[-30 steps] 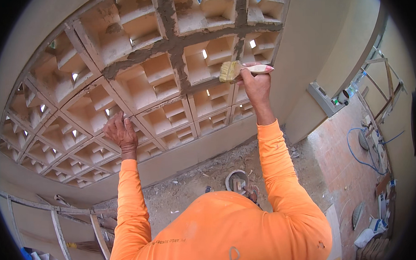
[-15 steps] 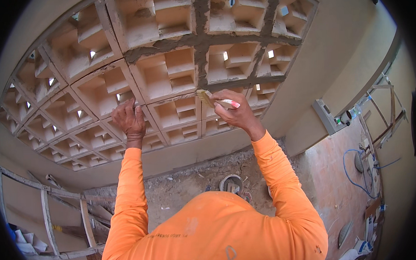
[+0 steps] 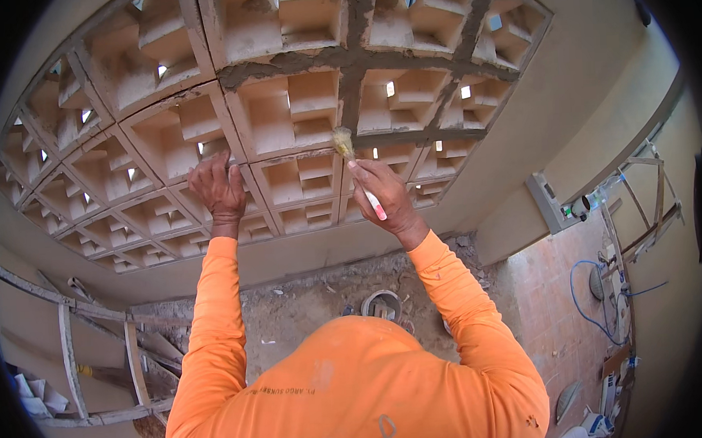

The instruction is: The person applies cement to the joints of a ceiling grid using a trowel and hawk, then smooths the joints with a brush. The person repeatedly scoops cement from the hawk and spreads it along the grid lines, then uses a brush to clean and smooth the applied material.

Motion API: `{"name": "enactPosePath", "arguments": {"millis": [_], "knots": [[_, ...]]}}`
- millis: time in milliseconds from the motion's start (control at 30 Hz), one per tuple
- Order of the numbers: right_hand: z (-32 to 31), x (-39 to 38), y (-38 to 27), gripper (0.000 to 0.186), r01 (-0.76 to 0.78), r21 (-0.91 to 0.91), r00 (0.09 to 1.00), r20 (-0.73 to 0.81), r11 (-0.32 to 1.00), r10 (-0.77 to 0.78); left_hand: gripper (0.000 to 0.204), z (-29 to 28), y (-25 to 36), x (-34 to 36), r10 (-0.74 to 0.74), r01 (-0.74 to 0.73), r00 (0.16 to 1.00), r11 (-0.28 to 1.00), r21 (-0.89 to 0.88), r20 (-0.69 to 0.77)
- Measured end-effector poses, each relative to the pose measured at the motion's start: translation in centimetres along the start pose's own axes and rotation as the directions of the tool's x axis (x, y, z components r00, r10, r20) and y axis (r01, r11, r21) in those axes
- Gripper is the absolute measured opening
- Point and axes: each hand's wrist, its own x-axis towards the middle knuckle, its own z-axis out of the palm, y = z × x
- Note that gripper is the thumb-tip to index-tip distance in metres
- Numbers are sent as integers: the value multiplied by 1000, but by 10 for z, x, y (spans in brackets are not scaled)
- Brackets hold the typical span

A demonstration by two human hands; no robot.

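Observation:
My right hand (image 3: 384, 195) is closed around a paintbrush (image 3: 374, 205) with a white, red-tipped handle. Its pale bristles (image 3: 343, 143) point up at the joint where several ventilation blocks meet; whether they touch it I cannot tell. To the left, the fingers of my left hand (image 3: 218, 192) are bent over the edge of a beige ventilation block (image 3: 177, 136), with the thumb up beside them. Wet-looking grey mortar (image 3: 350, 80) covers the joints at the upper right of the block wall. The joints around my left hand show bare, narrow seams.
A round bucket (image 3: 381, 305) stands on the rubble-strewn ground below. At the left is a metal frame (image 3: 69, 360), like a ladder or scaffold. Another metal frame (image 3: 654, 198) and a blue hose (image 3: 586, 303) are on the right, near a tiled floor (image 3: 546, 296).
My right hand has turned the brush from slanting sideways to nearly upright, bristles up, and moved slightly left and down. My left hand keeps its place on the block edge.

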Motion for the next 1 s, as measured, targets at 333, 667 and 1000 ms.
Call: {"name": "enactPosePath", "arguments": {"millis": [333, 667, 1000], "knots": [[-52, 124, 12, 32, 289, -193, 902, -272, 937, -335, 37, 1, -9, -3, -6, 6, 1000, 1000, 0, -3], [2, -3, -11, 33, -142, 39, 987, 75, 989, 139, 38, 5, -6, -4, -9, 9, 1000, 1000, -17, 7], [-53, 122, -1, 32, 167, -159, 851, -475, 973, -224, 39, 5, -11, 0, 52, -53, 998, 999, -14, -23]]}}
